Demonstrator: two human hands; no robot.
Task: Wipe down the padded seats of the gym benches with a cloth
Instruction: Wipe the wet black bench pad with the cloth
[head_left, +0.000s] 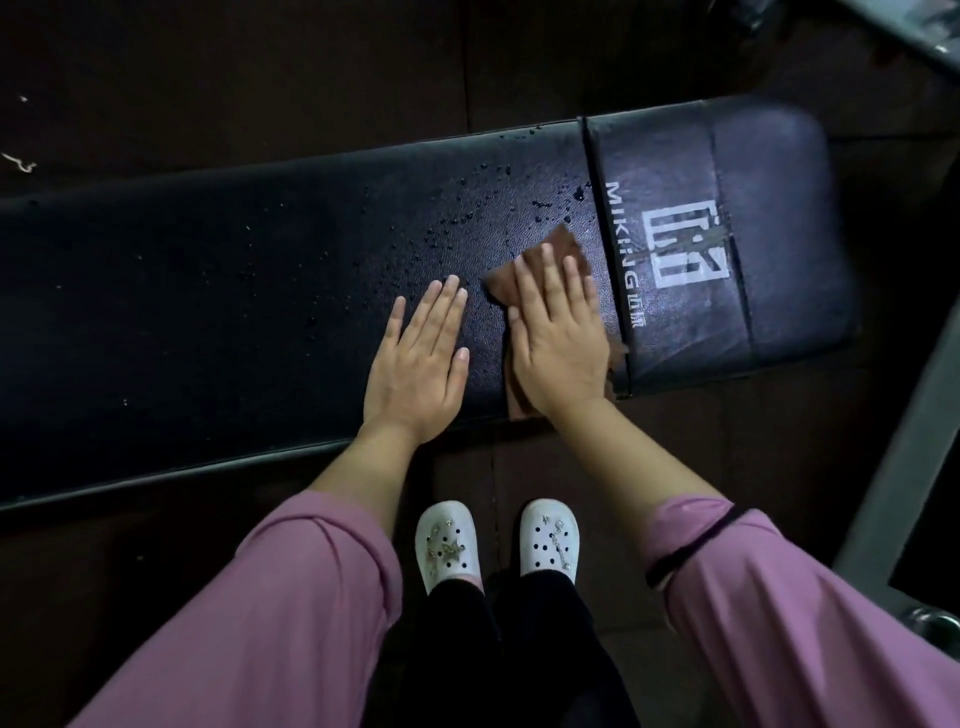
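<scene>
A long black padded bench (234, 291) runs across the view from left to right, seen from above by a person standing at its near edge. Its surface is grained, leather-like vinyl with a raised seam along the near side. Many small water droplets (441, 234) are scattered over the pad, thickest just left of a cross seam that divides the long pad from a shorter end pad (727, 234). The end pad carries a worn white logo (688, 244) and the letters "MIKING" printed sideways beside the seam.

A brown cloth (558, 247) lies flat on the long pad, touching the cross seam on its left side. The right hand (558, 338) rests on top of the cloth, palm down, fingers spread and extended, pressing it against the pad rather than clutching it. Corners of the cloth show beyond the fingertips and below the wrist at the bench's near edge. The left hand (421, 358) lies just left of the cloth, open and flat on the bare vinyl, holding nothing.

Both arms wear loose pink sleeves (291, 597) pushed up the forearms; a dark band circles the right one. Below the bench's near edge, 2 white perforated clogs (447, 540) with small charms stand on the dark floor (260, 78). To the right of the bench, a grey metal bar (898, 467) slants past the end pad. Nothing covers the droplets left of the hands.
</scene>
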